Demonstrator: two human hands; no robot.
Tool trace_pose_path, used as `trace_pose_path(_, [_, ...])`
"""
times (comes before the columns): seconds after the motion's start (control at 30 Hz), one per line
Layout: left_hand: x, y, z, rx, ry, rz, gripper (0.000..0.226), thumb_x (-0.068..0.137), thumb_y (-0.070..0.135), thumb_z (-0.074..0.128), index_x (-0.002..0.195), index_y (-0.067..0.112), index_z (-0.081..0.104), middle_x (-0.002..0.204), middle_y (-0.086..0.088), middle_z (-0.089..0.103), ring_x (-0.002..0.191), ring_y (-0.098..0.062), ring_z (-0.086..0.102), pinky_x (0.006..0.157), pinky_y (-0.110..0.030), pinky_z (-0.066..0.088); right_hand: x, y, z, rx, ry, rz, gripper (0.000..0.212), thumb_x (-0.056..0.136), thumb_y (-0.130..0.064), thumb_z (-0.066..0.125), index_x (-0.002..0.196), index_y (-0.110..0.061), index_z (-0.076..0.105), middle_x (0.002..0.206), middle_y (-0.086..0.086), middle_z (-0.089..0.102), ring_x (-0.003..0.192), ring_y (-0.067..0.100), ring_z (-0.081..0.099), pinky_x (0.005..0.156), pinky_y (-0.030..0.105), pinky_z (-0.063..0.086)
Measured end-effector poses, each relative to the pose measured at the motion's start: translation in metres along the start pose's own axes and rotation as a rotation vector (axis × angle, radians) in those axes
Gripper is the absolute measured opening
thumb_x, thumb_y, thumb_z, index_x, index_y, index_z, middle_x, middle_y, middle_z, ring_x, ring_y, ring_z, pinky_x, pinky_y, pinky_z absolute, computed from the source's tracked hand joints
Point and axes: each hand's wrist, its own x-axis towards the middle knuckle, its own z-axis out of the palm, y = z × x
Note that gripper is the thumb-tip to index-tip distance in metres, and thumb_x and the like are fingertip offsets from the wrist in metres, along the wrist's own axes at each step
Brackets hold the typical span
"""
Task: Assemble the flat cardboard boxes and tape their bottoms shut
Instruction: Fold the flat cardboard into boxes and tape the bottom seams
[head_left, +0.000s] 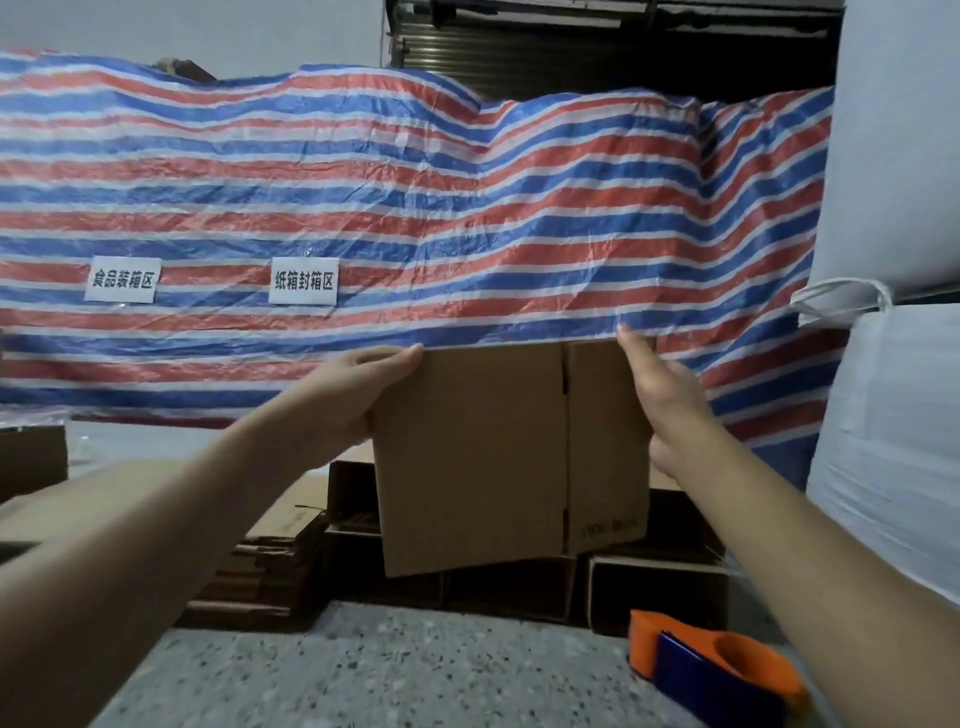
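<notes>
Striped tarp (415, 208) behind | flat box (493, 457) upright between hands | left grip (358, 395) clasps edge | right grip (665, 400) open, flat against edge

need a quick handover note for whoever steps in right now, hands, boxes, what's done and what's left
Left hand: grips the left edge of a flat box, held up in front.
Right hand: fingers straight against the box's right edge.
Tape dispenser: on the floor, lower right, untouched.
More flat boxes are stacked on the floor to the left; open boxes lie behind the held one.
Done: one flat box picked up.
Left: open it out, fold the bottom flaps, tape them, then the stack.
</notes>
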Motion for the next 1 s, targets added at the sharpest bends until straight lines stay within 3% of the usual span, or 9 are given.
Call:
trace_pose_path(0.1, [-0.006, -0.044, 0.013, -0.141, 0.036, -0.167, 0.041, 0.086, 0.043, 0.069, 0.12, 0.022, 0.063, 0.118, -0.006, 0.069, 0.109, -0.023, 0.065, 0.095, -0.047, 0.05, -0.018, 0.039, -0.001, 0.013, 0.039, 0.097, 0.076, 0.082, -0.069, 0.065, 0.138, -0.019, 0.052, 0.134, 0.006, 0.061, 0.121, 0.03, 0.058, 0.108, 0.053, 0.045])
trace_pose_path(0.23, [-0.021, -0.091, 0.023, -0.089, 0.099, -0.312, 0.039, 0.087, 0.047, 0.069, 0.115, 0.02, 0.064, 0.113, -0.006, 0.069, 0.107, -0.024, 0.064, 0.086, -0.042, 0.051, -0.043, 0.091, -0.006, -0.009, 0.04, 0.237, 0.059, 0.088, -0.057, 0.065, 0.129, -0.015, 0.059, 0.122, 0.009, 0.067, 0.117, 0.031, 0.061, 0.106, 0.054, 0.045])
trace_pose_path(0.37, [-0.034, -0.121, 0.028, -0.022, 0.12, -0.369, 0.037, 0.086, 0.049, 0.068, 0.108, 0.02, 0.07, 0.105, -0.009, 0.073, 0.104, -0.027, 0.066, 0.095, -0.048, 0.05, -0.06, 0.128, -0.01, -0.032, 0.054, 0.315, 0.046, 0.095, -0.048, 0.059, 0.118, -0.008, 0.063, 0.117, 0.019, 0.068, 0.109, 0.035, 0.063, 0.105, 0.055, 0.046])
trace_pose_path(0.47, [-0.033, -0.124, 0.027, -0.033, 0.134, -0.36, 0.033, 0.086, 0.047, 0.069, 0.104, 0.019, 0.072, 0.099, -0.009, 0.074, 0.097, -0.025, 0.069, 0.082, -0.04, 0.054, -0.063, 0.133, -0.011, -0.022, 0.085, 0.307, 0.052, 0.095, -0.05, 0.057, 0.128, -0.01, 0.057, 0.126, 0.015, 0.064, 0.116, 0.033, 0.059, 0.106, 0.056, 0.044])
trace_pose_path(0.57, [-0.026, -0.113, 0.019, 0.013, 0.002, -0.394, 0.032, 0.089, 0.04, 0.067, 0.104, 0.012, 0.073, 0.093, -0.01, 0.075, 0.085, -0.02, 0.071, 0.073, -0.032, 0.051, -0.062, 0.129, -0.01, 0.002, 0.081, 0.329, 0.066, 0.094, -0.051, 0.058, 0.145, -0.012, 0.044, 0.143, 0.014, 0.053, 0.131, 0.035, 0.05, 0.11, 0.057, 0.04])
trace_pose_path(0.67, [-0.018, -0.098, 0.012, 0.091, -0.083, -0.426, 0.027, 0.089, 0.032, 0.067, 0.101, 0.008, 0.071, 0.082, -0.008, 0.073, 0.073, -0.016, 0.069, 0.071, -0.03, 0.05, -0.063, 0.131, -0.01, -0.007, 0.108, 0.29, 0.064, 0.095, -0.049, 0.057, 0.146, -0.012, 0.042, 0.143, 0.013, 0.053, 0.131, 0.034, 0.05, 0.109, 0.055, 0.041])
trace_pose_path(0.83, [-0.015, -0.094, 0.012, 0.085, -0.214, -0.429, 0.027, 0.093, 0.028, 0.058, 0.103, 0.012, 0.077, 0.093, -0.01, 0.073, 0.079, -0.016, 0.07, 0.067, -0.027, 0.055, -0.07, 0.137, -0.003, 0.026, 0.159, 0.239, 0.084, 0.09, -0.06, 0.062, 0.155, -0.018, 0.028, 0.156, 0.008, 0.04, 0.141, 0.032, 0.04, 0.112, 0.051, 0.037])
trace_pose_path(0.93, [-0.017, -0.099, 0.012, 0.004, -0.251, -0.453, 0.035, 0.086, 0.037, 0.065, 0.11, 0.013, 0.075, 0.096, -0.011, 0.073, 0.079, -0.016, 0.07, 0.063, -0.027, 0.056, -0.075, 0.142, 0.0, 0.019, 0.17, 0.22, 0.071, 0.088, -0.06, 0.065, 0.14, -0.017, 0.043, 0.133, 0.007, 0.057, 0.12, 0.027, 0.056, 0.099, 0.046, 0.049])
trace_pose_path(1.0, [-0.017, -0.101, 0.013, 0.0, -0.253, -0.448, 0.034, 0.083, 0.038, 0.067, 0.108, 0.017, 0.077, 0.097, -0.009, 0.074, 0.079, -0.016, 0.071, 0.063, -0.028, 0.056, -0.074, 0.144, 0.001, 0.048, 0.166, 0.196, 0.044, 0.09, -0.056, 0.065, 0.115, -0.023, 0.051, 0.114, 0.004, 0.062, 0.1, 0.02, 0.061, 0.077, 0.036, 0.052])
